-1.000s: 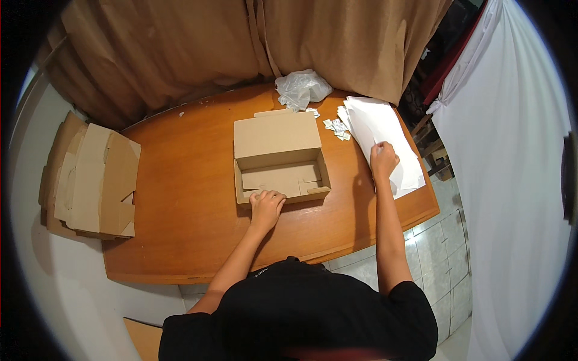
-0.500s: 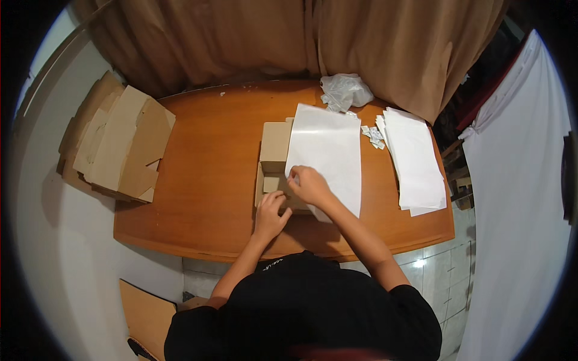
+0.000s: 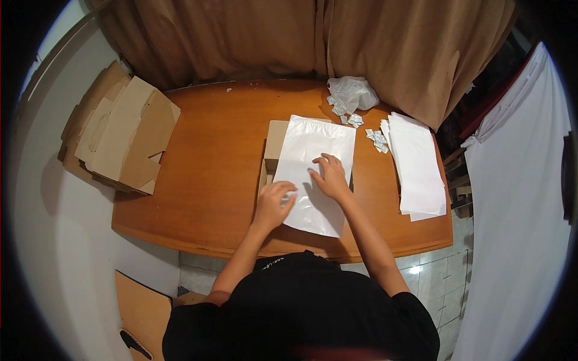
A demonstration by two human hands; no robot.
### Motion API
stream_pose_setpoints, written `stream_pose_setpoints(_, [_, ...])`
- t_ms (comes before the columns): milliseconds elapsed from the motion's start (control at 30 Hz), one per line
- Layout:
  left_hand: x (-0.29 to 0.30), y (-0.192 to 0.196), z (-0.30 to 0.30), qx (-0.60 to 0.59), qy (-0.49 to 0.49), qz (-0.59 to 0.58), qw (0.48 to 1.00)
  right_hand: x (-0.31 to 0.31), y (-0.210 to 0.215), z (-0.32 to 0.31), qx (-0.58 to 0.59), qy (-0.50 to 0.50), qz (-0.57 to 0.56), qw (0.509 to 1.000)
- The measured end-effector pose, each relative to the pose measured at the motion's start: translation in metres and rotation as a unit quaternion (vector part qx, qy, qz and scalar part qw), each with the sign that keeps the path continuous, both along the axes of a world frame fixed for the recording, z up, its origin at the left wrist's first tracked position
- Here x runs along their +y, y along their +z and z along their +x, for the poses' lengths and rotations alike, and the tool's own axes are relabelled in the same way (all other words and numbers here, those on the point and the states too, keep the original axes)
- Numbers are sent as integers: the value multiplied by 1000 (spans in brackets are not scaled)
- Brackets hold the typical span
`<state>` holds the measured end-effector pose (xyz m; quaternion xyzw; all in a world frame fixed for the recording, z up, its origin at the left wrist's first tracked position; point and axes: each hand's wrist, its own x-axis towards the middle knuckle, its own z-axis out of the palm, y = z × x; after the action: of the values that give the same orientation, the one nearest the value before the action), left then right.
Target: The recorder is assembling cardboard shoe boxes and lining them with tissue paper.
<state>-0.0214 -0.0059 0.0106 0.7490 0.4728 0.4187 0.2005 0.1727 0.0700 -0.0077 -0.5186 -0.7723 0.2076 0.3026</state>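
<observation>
From the head view, looking down, a person in a black top stands at a brown wooden counter. A white plastic bag lies flat on top of a small cardboard box, near the middle of the counter and close to the person. The bag hides most of the box.

The left hand sits on the near left edge of the bag. Its fingers are curled and seem to pinch the edge, but I cannot tell for sure. The right hand lies flat on the middle of the bag with its fingers spread open, pressing down and gripping nothing.

I think the person is at the step of smoothing the bag or getting it open. The next move looks like it needs the left fingers to get a good hold of the edge while the right hand keeps the bag from sliding.

Now I count. One bag under the hands. One box under it. One stack of white bags on the right side. One crumpled clear bag at the back. Many little white packets near it, too small to count. One pile of flat cardboard on the left
</observation>
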Motion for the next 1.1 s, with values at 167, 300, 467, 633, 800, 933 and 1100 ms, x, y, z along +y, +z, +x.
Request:
stream_pose_setpoints(167, [-13,-3,29,265,-118,-150,945,7,-17,9,-150,-28,-11,988])
stream_pose_setpoints(300, [-8,0,42,334,-127,-251,900,13,-20,3,-128,-9,-23,992])
stream_pose_setpoints(467, [14,-3,48,367,-114,-299,873,32,-29,8,-75,-3,3,997])
stream_pose_setpoints(633, [29,-15,61,383,-98,-355,847,44,-26,18,21,13,29,999])
stream_pose_setpoints(800, [52,-31,70,368,-124,-393,834,30,-4,24,64,-43,97,992])
stream_pose_setpoints(933, [62,-36,72,347,-140,-413,830,-1,12,30,22,-111,88,990])
stream_pose_setpoints(1100, [69,-53,54,320,-118,-405,848,-36,10,19,-147,-64,-16,987])
